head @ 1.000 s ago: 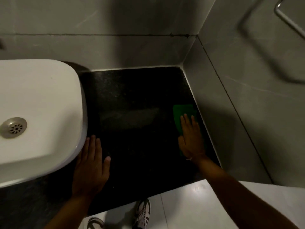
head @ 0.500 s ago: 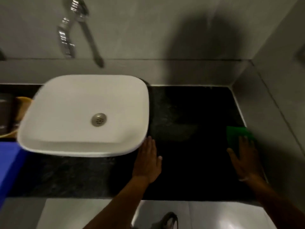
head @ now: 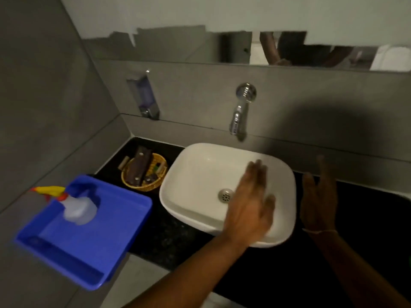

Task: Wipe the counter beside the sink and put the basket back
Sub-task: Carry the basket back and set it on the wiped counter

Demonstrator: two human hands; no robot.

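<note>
The empty left hand (head: 249, 207) hovers spread over the white square basin (head: 200, 174); the right hand (head: 318, 196), empty too, fingers apart, is at three o'clock above the black counter (head: 367, 218). The round woven yellow basket (head: 144, 172) sits at nine o'clock of the basin.

Your left hand (head: 251, 203) blurs over the sink (head: 200, 174), hiding part of its front rim. The counter (head: 367, 210) runs out of frame at three o'clock. The blue tray (head: 93, 247) and spray bottle (head: 77, 207) at eight o'clock smear; the basket (head: 144, 172) contents stay unreadable.
</note>
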